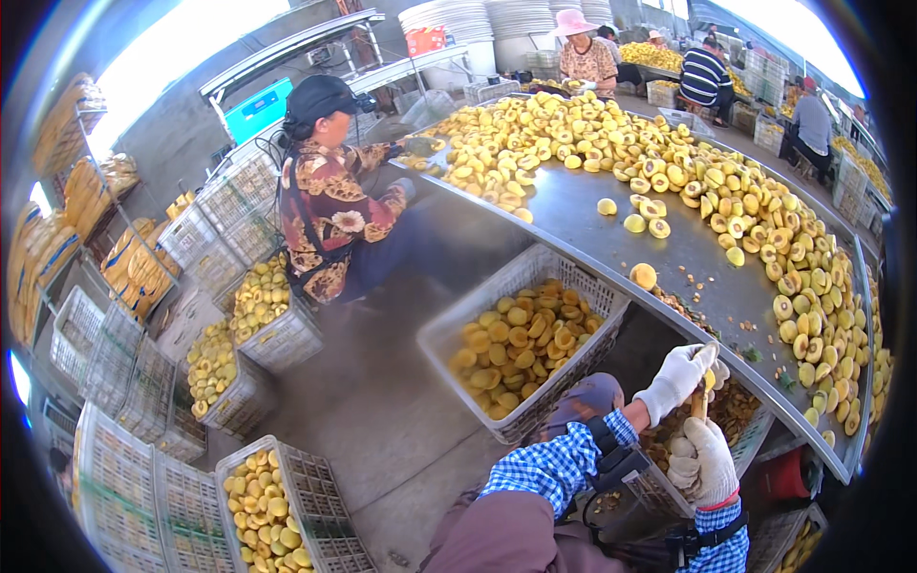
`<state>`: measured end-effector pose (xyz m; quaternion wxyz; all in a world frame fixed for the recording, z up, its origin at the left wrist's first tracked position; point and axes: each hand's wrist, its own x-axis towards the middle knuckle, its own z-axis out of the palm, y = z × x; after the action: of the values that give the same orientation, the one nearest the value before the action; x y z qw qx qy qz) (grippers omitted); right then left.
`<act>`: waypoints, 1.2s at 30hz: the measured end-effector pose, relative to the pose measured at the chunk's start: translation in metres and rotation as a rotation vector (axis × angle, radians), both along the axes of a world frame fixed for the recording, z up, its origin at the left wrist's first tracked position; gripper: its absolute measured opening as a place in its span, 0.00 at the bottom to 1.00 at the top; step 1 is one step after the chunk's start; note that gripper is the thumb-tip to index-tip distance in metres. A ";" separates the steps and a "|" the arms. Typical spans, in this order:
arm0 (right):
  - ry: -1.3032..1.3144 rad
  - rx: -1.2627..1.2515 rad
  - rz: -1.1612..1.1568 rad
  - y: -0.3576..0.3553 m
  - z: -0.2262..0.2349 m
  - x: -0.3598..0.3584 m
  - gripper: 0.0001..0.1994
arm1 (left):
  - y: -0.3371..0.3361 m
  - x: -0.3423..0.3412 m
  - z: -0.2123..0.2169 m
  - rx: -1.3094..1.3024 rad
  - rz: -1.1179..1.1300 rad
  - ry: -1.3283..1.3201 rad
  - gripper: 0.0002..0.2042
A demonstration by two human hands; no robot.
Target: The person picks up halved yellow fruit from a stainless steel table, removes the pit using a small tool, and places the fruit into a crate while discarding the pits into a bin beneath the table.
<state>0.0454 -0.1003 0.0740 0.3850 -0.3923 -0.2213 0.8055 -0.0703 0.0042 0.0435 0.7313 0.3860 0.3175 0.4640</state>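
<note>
Both of my hands wear white work gloves and are close together over the near edge of the metal table (568, 205). My left hand (671, 384) is closed around a yellow peach half (709, 380), mostly hidden by the fingers. Just below it, my right hand (705, 463) grips a short tan stick-like tool (699, 405), its upper end against the fruit. Halved yellow peaches (764, 215) lie heaped along the table's far side. A few loose halves (644, 277) sit nearer to me. Under my hands stands a crate with brownish scraps (735, 411).
A white crate of peach halves (521, 358) stands on the floor left of my knee. More filled crates (272, 506) and stacked crates (124, 477) line the left. A co-worker in a flowered shirt (334, 210) sits at the table's left end; others work farther back.
</note>
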 end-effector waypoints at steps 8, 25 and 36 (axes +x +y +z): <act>-0.010 0.096 0.047 -0.007 -0.003 0.002 0.07 | -0.018 0.009 0.000 0.314 0.234 0.095 0.14; -0.421 0.304 0.089 -0.005 0.001 0.015 0.14 | -0.008 0.015 0.013 -0.083 -0.051 0.057 0.34; -0.657 0.424 -0.003 -0.008 -0.016 0.023 0.10 | -0.013 0.035 0.000 0.019 -0.020 0.001 0.30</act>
<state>0.0686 -0.1081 0.0584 0.3676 -0.5413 -0.4937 0.5728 -0.0353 -0.0087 0.0430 0.7322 0.3961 0.3096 0.4594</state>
